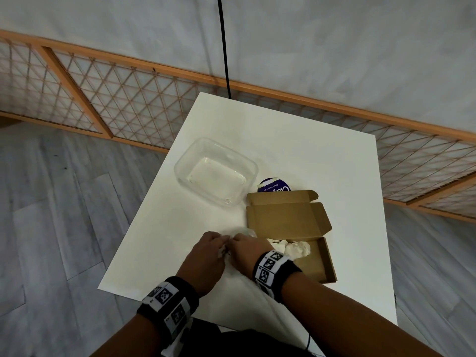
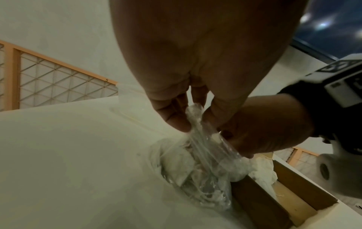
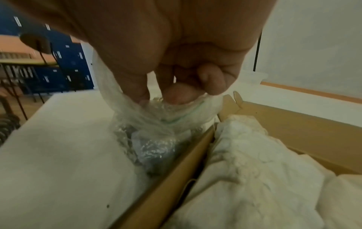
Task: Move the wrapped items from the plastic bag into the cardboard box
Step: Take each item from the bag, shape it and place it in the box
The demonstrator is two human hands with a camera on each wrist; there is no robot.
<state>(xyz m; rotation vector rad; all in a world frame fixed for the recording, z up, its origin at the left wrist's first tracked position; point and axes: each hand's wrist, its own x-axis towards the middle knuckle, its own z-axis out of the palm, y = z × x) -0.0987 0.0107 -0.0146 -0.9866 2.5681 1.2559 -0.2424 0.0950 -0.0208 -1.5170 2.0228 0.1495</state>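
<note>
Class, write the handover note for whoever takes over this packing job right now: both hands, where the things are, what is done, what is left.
Left hand and right hand both pinch the mouth of the plastic bag, which lies on the white table against the cardboard box.
Done: white wrapped items lie in the open box.
Left: at least one wrapped item shows through the bag; take it out and box it.

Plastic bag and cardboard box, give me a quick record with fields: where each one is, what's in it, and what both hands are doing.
plastic bag: on the white table, against the box's left wall
bag contents: wrapped items still inside
cardboard box: open, lid folded back
box contents: white wrapped items
left hand: pinches the bag's top
right hand: grip on the bag's mouth
clear container: behind the box, apart from it
</note>
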